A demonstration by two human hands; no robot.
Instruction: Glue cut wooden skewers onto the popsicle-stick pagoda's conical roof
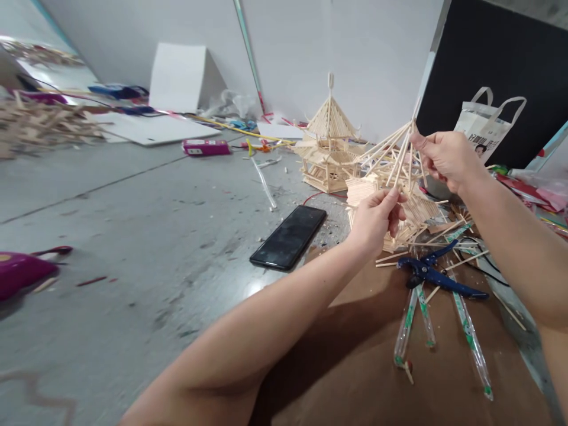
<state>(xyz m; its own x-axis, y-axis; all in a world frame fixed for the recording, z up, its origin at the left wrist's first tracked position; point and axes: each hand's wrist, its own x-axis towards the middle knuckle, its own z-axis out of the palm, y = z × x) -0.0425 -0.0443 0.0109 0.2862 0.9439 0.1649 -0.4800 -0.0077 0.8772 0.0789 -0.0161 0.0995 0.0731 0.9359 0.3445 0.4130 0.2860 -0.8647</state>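
Observation:
A cone-like frame of thin wooden sticks (pixel 390 148) spreads downward from a joined tip. My right hand (pixel 446 157) pinches this frame close to its tip. Lower down, my left hand (pixel 375 222) is closed, thumb against fingers, on the lower end of a thin stick of the frame. Right behind and below both hands stands a partly built stick model (pixel 361 192), which they partly hide. A pavilion model (pixel 331 124) of the same sticks, with a pointed roof, stands upright behind, to the left.
A black phone (pixel 288 236) lies left of brown cardboard (pixel 364 331). Blue cutting pliers (pixel 437 278) rest among clear-and-green wrappers (pixel 470 337). A purple tool (pixel 24 273) lies far left, a purple box (pixel 206 147) farther back. A paper bag (pixel 483 124) stands right.

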